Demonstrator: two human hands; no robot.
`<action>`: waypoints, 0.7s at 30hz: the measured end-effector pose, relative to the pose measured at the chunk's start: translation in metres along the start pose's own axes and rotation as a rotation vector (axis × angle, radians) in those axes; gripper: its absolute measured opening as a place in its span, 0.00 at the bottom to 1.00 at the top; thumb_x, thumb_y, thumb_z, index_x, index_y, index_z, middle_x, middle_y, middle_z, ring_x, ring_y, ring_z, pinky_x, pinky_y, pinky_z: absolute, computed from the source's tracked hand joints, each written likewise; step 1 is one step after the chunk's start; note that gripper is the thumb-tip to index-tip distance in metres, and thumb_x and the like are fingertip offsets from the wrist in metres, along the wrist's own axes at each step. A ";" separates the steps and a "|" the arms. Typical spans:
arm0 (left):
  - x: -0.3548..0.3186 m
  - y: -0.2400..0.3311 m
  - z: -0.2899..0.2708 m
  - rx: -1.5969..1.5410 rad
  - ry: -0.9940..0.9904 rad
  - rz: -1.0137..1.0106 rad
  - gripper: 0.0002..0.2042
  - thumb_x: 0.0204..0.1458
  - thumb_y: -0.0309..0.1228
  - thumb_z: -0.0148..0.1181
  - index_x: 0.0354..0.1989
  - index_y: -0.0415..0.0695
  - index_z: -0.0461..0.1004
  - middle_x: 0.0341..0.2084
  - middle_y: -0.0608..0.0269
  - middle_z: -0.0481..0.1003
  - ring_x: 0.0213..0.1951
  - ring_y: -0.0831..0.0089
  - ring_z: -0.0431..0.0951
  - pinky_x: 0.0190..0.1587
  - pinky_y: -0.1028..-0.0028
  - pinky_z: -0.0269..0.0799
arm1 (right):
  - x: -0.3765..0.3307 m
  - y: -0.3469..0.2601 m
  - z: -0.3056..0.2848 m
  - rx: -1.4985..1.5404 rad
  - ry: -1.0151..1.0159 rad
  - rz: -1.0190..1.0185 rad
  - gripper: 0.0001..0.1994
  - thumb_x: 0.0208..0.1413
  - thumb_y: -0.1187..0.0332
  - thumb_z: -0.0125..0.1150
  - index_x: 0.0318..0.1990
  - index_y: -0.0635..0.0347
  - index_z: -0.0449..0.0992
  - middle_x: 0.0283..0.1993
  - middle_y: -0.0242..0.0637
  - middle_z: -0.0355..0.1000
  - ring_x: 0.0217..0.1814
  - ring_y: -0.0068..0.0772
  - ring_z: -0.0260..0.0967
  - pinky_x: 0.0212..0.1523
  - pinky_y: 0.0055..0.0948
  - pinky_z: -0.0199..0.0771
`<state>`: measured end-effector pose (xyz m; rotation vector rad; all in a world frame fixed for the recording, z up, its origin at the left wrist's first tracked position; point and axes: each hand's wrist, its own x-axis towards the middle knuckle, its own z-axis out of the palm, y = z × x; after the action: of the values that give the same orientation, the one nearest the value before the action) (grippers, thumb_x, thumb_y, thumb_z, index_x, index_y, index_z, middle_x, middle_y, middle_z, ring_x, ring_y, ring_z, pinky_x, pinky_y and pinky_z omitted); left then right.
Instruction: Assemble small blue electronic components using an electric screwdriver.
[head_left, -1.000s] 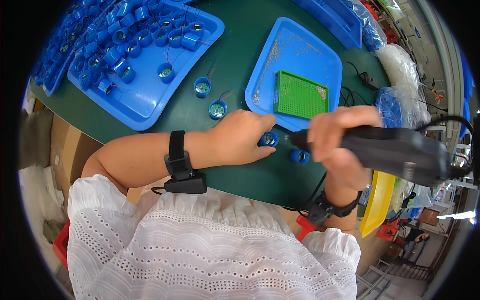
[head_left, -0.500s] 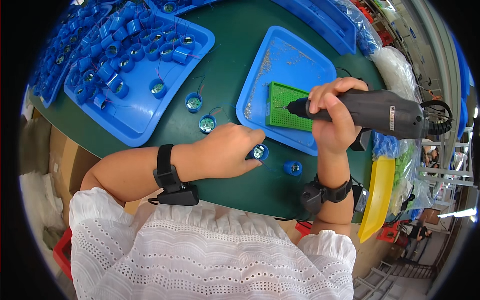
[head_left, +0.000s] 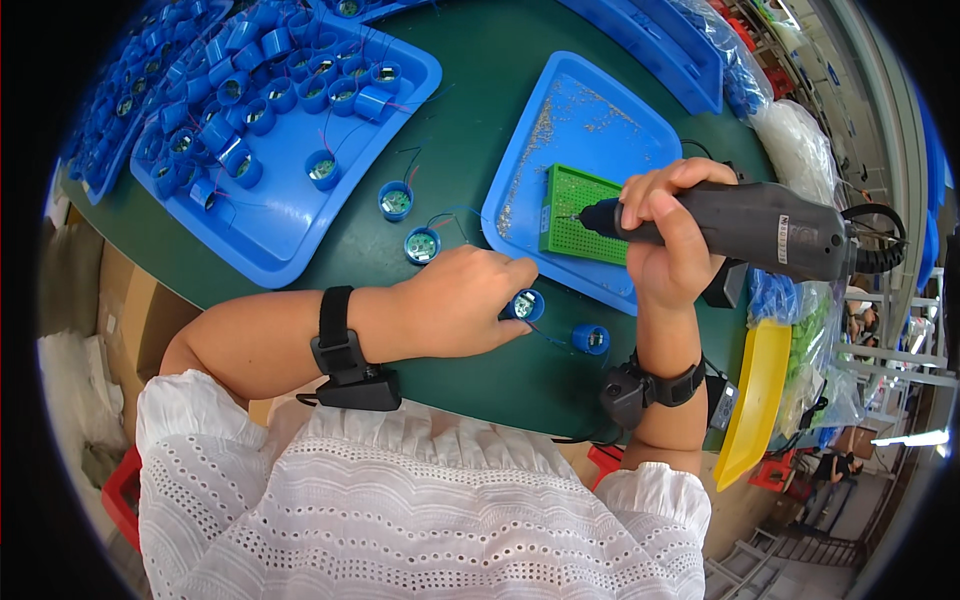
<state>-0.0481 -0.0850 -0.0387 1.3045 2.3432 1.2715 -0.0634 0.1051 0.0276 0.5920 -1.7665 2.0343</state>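
Observation:
My right hand (head_left: 672,225) is wrapped round a dark grey electric screwdriver (head_left: 765,225). Its bit points left, over a green perforated block (head_left: 590,235) lying in a blue tray of small screws (head_left: 500,195). Between thumb and fingers, my left hand (head_left: 470,300) grips a blue plastic cup with a circuit board inside (head_left: 525,306). Beyond that hand stand two similar blue cups, one nearer (head_left: 422,245) and one farther (head_left: 395,201), with thin red and dark wires. Another blue cup (head_left: 590,339) sits to the right of the held one.
At the far left, a large blue tray (head_left: 270,265) holds many blue cups heaped up. A yellow tray (head_left: 755,400) stands at the right edge of the green table (head_left: 460,385). Clear plastic bags (head_left: 795,140) and a blue bin (head_left: 655,45) lie at the back right.
The view has shifted slightly, moving the table items a little right in the picture. Both hands keep their grips, and the screwdriver stays over the green block.

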 end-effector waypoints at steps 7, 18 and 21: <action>0.001 0.004 -0.006 -0.041 -0.056 -0.067 0.17 0.37 0.32 0.66 0.35 0.38 0.71 0.19 0.55 0.74 0.23 0.58 0.76 0.25 0.65 0.70 | -0.002 0.003 0.004 -0.039 0.024 -0.035 0.11 0.47 0.82 0.50 0.40 0.64 0.62 0.24 0.36 0.65 0.22 0.26 0.65 0.27 0.25 0.69; 0.002 0.001 -0.003 -0.077 -0.072 -0.048 0.13 0.38 0.30 0.64 0.33 0.37 0.74 0.19 0.56 0.74 0.22 0.59 0.76 0.25 0.66 0.69 | -0.002 -0.002 0.008 -0.097 0.096 0.001 0.12 0.46 0.83 0.50 0.39 0.65 0.62 0.24 0.37 0.66 0.20 0.25 0.64 0.26 0.25 0.68; 0.001 -0.001 0.000 -0.083 -0.055 -0.046 0.13 0.38 0.30 0.65 0.33 0.38 0.74 0.18 0.57 0.73 0.21 0.60 0.75 0.24 0.66 0.69 | -0.003 -0.006 0.004 -0.060 0.083 -0.032 0.12 0.47 0.82 0.49 0.40 0.64 0.61 0.23 0.37 0.65 0.20 0.27 0.64 0.27 0.28 0.68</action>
<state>-0.0494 -0.0841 -0.0393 1.2366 2.2450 1.2874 -0.0570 0.1017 0.0314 0.5071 -1.7518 1.9490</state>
